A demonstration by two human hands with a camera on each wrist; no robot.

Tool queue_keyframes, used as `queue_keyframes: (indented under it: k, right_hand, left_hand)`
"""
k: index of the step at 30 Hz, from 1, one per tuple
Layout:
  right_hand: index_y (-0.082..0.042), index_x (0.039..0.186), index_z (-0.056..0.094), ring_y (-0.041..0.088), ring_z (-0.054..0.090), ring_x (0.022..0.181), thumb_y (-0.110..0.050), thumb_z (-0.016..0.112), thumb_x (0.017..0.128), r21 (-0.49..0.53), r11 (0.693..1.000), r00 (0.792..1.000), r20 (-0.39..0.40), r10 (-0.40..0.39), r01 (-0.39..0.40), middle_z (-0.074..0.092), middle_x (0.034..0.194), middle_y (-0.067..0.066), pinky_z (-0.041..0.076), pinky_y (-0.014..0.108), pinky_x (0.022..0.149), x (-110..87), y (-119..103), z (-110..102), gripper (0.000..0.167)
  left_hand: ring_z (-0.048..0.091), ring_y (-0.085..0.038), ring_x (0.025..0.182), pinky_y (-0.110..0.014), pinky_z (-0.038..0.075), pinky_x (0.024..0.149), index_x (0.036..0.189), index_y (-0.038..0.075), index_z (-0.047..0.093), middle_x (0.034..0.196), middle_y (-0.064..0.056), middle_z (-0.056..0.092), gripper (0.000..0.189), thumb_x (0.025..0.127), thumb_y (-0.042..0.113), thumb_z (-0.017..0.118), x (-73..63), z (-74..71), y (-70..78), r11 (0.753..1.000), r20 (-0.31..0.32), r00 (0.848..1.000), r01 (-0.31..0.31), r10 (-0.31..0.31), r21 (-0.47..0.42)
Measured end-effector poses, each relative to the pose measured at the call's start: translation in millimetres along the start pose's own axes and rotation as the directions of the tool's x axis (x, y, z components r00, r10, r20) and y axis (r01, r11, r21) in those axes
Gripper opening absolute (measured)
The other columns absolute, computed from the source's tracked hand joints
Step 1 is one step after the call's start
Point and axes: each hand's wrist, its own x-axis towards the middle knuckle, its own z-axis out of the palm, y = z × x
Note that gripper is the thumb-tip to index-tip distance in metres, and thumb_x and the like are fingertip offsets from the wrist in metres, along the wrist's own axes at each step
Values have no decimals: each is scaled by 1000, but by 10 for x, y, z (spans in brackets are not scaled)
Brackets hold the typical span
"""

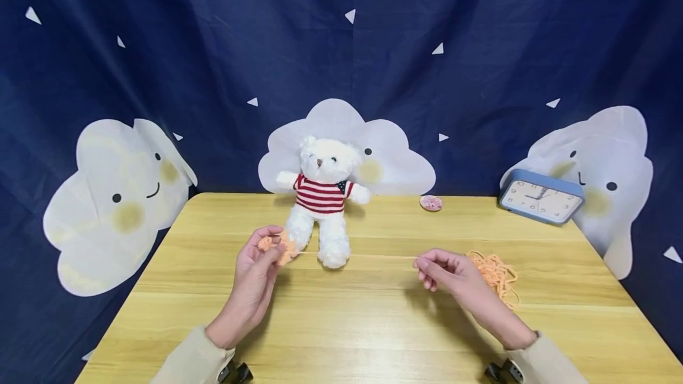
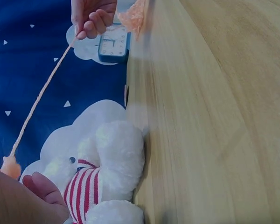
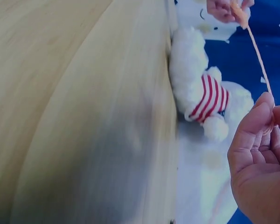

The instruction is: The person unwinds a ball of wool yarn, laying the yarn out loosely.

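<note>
My left hand point(image 1: 257, 274) pinches a small wound bundle of orange yarn point(image 1: 286, 248) between thumb and fingers, held above the table. From it a single yarn strand point(image 1: 368, 256) runs taut to the right. My right hand point(image 1: 461, 283) pinches the strand's other end between thumb and forefinger, as the right wrist view also shows at the fingertips point(image 3: 266, 103). Past the right hand lies a loose, tangled heap of orange yarn point(image 1: 493, 274) on the table. Whether the strand continues into that heap is hidden by the hand.
A white teddy bear point(image 1: 320, 203) in a red-striped shirt sits behind the strand. Toward the back right are a small round pink item point(image 1: 431, 202) and a blue-framed clock point(image 1: 541, 196). A dark blue curtain point(image 1: 352, 58) with cloud prints hangs behind the wooden table point(image 1: 341, 325).
</note>
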Motion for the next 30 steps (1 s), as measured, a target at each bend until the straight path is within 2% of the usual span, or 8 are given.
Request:
queue_keyframes:
  k: [4,8,11,15,22,27,30]
  right_hand:
    - [13,115,68,14,66,80,-14,62,113,-12,1000,999,-42,-7,6,71,95,13,62,28,73,-43,14,-115,28]
    - [9,114,71,14,65,79,-16,62,114,-13,1000,994,-106,24,-25,70,93,11,61,27,70,-96,20,-238,26]
    - [5,112,71,13,64,78,-18,63,114,-15,999,987,-152,49,-52,70,92,9,60,26,68,-132,28,-330,25]
    - [1,109,72,11,64,76,-18,63,114,8,998,982,-180,60,-60,70,91,7,58,24,65,-169,47,-433,22]
    - [1,109,73,12,65,75,-11,60,114,113,994,982,-186,26,-5,71,91,7,60,25,64,-251,86,-590,19]
    - [1,111,74,11,67,77,-8,61,113,97,995,962,-272,5,23,72,92,5,59,23,65,-291,84,-709,17]
    - [-1,111,76,11,66,78,-4,59,113,134,989,951,-310,-14,58,72,92,4,59,21,66,-311,89,-775,17]
  left_hand:
    - [62,-7,86,-16,57,73,126,2,62,104,-2,65,30,101,-15,57,0,-22,10,1000,6,1000,-5,5,-16]
    - [64,-9,91,-20,60,78,128,0,61,104,-3,67,31,101,-16,56,6,-43,12,1000,15,1000,-9,9,-24]
    - [63,-10,89,-22,60,79,128,0,61,99,-2,65,32,101,-16,55,12,-58,8,1000,8,1000,-8,8,-17]
    - [66,-13,90,-26,62,81,130,-3,60,100,-4,67,33,101,-16,53,21,-85,-9,999,23,1000,-18,19,-36]
    - [64,-14,96,-24,60,83,124,-1,71,116,-9,64,42,99,-17,43,19,-121,-23,997,83,996,-39,45,-69]
    - [67,-20,94,-31,63,79,112,-1,70,113,-13,63,42,96,-15,34,8,-142,-20,997,109,993,-35,42,-65]
    - [70,-22,89,-33,65,72,105,-1,68,108,-16,66,40,96,-13,31,4,-153,-19,998,117,992,-37,44,-57]
